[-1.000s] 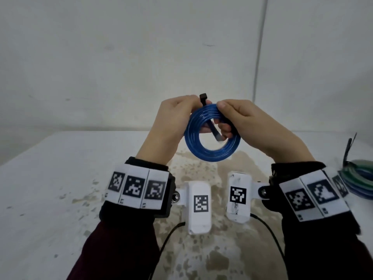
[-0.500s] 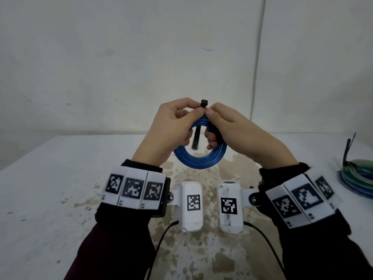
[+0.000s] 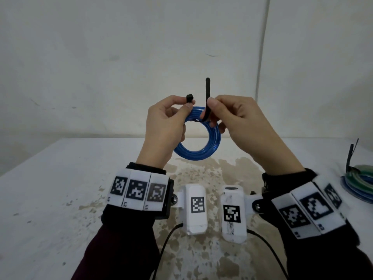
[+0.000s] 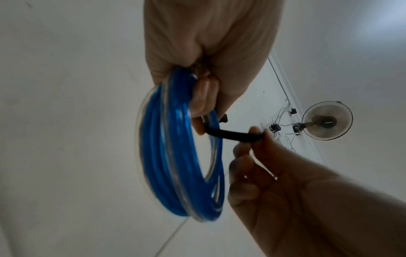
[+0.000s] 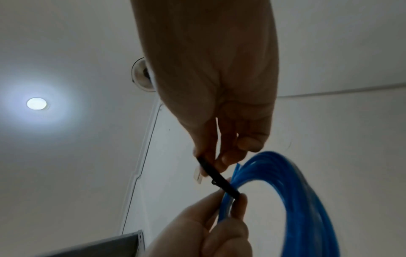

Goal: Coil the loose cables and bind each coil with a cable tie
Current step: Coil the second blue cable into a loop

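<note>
A coil of blue cable [image 3: 198, 138] hangs upright in the air above the table, gripped at its top by my left hand [image 3: 167, 126]. A black cable tie [image 3: 207, 98] passes under the coil's top strands. Its square head [image 3: 189, 97] sticks up between my left thumb and forefinger. My right hand [image 3: 236, 116] pinches the tie's strap, whose tail points straight up. In the left wrist view the blue coil [image 4: 175, 156] and the strap [image 4: 235, 135] show between both hands; the right wrist view shows the strap [image 5: 217, 179] against the coil [image 5: 296, 191].
The white, stained table [image 3: 60, 199] lies below the hands. At its right edge lies a pile of bound coils, green and blue [image 3: 361, 182], with a black tie tail standing up. A wall rises close behind the table.
The hands have risen and parted slightly. The tie's tail, hanging through the coil before, now points up in my right hand, and the head has moved left with my left fingers.
</note>
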A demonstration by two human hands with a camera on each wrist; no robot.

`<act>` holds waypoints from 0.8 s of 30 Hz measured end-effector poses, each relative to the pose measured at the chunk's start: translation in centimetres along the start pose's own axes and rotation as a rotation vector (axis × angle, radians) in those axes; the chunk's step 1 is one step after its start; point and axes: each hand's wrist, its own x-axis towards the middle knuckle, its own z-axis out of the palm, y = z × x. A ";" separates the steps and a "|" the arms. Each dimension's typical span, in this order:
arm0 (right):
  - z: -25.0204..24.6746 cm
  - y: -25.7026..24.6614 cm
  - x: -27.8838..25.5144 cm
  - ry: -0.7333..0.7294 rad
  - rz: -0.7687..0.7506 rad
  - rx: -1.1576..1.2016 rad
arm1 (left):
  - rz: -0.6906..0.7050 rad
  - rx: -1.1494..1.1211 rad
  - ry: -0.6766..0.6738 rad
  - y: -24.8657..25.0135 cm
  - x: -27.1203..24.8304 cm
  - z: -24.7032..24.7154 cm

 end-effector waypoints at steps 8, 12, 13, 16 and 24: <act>0.2 0.3 0.0 -0.088 0.220 0.068 | 0.137 0.150 0.029 -0.2 -0.2 0.3; 0.0 0.3 -0.1 -0.114 0.230 0.076 | 0.161 0.179 0.035 -0.2 -0.3 0.6; -0.1 0.3 -0.1 -0.118 0.229 0.082 | 0.161 0.181 0.034 -0.2 -0.3 0.7; -0.1 0.2 -0.1 -0.127 0.225 0.097 | 0.154 0.177 0.029 -0.3 -0.3 0.7; -0.1 0.2 0.0 -0.140 0.233 0.112 | 0.141 0.172 0.028 -0.5 -0.1 0.7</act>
